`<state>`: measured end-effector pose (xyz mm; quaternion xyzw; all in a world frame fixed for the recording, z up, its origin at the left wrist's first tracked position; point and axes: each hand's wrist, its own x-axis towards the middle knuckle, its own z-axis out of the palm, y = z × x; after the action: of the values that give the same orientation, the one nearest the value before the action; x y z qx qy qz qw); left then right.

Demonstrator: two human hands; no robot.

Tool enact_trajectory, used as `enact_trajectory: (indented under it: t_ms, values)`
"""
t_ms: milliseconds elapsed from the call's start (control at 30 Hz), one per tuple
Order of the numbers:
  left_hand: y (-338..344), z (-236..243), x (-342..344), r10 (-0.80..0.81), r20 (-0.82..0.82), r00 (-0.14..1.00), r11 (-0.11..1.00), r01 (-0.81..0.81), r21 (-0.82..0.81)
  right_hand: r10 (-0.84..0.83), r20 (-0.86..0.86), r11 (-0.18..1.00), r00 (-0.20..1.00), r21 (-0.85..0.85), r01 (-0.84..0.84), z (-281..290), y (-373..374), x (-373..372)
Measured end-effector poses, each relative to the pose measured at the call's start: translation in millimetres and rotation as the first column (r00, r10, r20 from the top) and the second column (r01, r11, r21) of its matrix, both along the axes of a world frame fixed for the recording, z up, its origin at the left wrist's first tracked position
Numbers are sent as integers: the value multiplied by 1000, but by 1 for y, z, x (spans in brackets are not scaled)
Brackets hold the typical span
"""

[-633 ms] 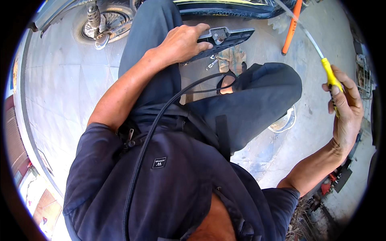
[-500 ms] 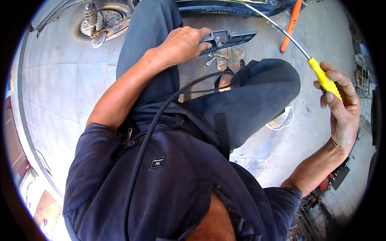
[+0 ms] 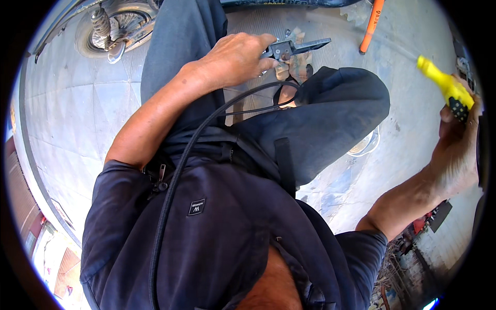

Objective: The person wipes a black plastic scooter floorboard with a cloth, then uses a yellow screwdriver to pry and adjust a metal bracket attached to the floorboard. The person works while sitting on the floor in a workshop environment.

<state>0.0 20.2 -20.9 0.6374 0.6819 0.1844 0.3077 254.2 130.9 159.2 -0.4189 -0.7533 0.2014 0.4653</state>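
Note:
My left hand [image 3: 235, 62] grips a dark flat part with a metal bracket [image 3: 285, 50], held beside my left leg. Below it lies a brown patterned cloth [image 3: 300, 67], partly hidden. Out at the far right, my right hand [image 3: 460, 124] holds a screwdriver by its yellow and black handle [image 3: 440, 77]; its shaft is a motion-blurred streak pointing up-left. A black cable [image 3: 206, 124] runs over my shirt and loops by my bent right leg [image 3: 341, 103].
A motorbike wheel with a spring shock [image 3: 103, 28] stands at upper left, a dark vehicle body [image 3: 289, 4] along the top. An orange rod [image 3: 371, 26] rests to the right of it. A white round object [image 3: 364, 144] is behind my right knee, assorted clutter [image 3: 426, 222] at lower right.
My right hand has swung outward to the right rim with the screwdriver, now partly out of view. The part in my left hand has tilted slightly, and the whole view has shifted a little.

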Motion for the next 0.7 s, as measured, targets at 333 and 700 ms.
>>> enact_trajectory:
  t_ms: [333,700]
  values:
    - [-3,-13,10,-21,7,1000,998,20,59,34,195,998,980,-54,-24,-26,-13,-8]
    - [-6,-20,14,-39,-11,999,994,40,100,125,281,992,952,-12,-127,-27,-13,-15]
